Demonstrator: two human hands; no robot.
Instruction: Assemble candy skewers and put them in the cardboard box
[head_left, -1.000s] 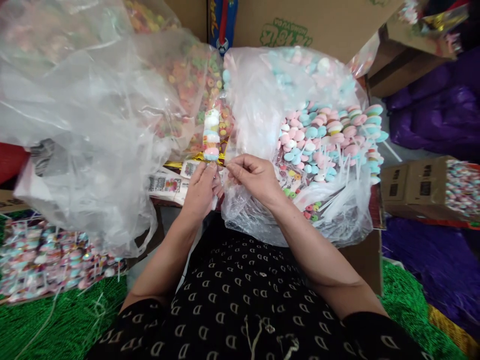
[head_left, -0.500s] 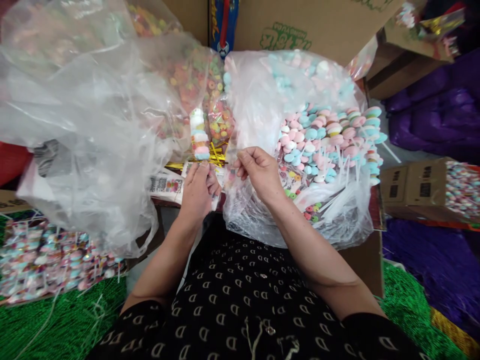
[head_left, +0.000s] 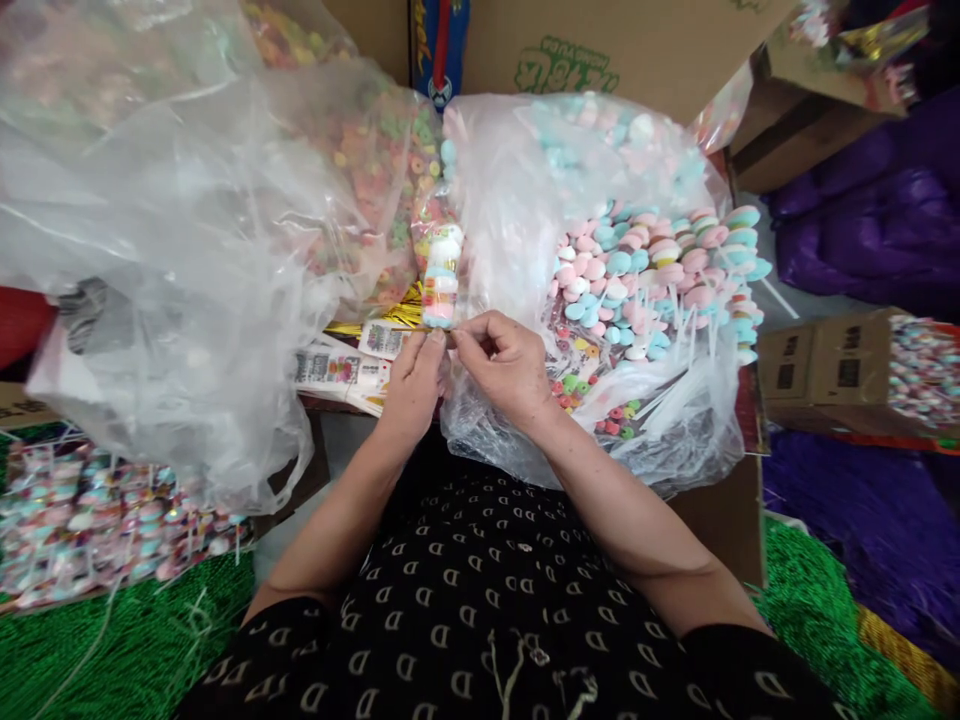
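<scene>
A wrapped candy skewer [head_left: 442,278] with white, pink and blue pieces stands upright above my left hand [head_left: 417,385], whose fingers are closed round its lower end. My right hand [head_left: 510,368] is pinched at the skewer's base, on the end of a thin gold twist tie [head_left: 409,329]. Both hands' fingertips nearly meet there. Gold twist ties [head_left: 360,328] and printed labels [head_left: 330,368] lie left of my left hand. Right of my right hand, unwrapped pink, blue and white candy skewers [head_left: 667,255] rest on a clear plastic bag.
Large clear bags [head_left: 187,230] of ring candies fill the left. Finished-looking wrapped skewers [head_left: 97,520] lie at lower left over green tinsel [head_left: 150,640]. A cardboard box [head_left: 825,365] holding candies stands at right, and a big carton [head_left: 637,50] at the back.
My left hand has moved right with the wrapped skewer. My right hand has come slightly left and down, and its fingertips now meet the tie at the skewer's base.
</scene>
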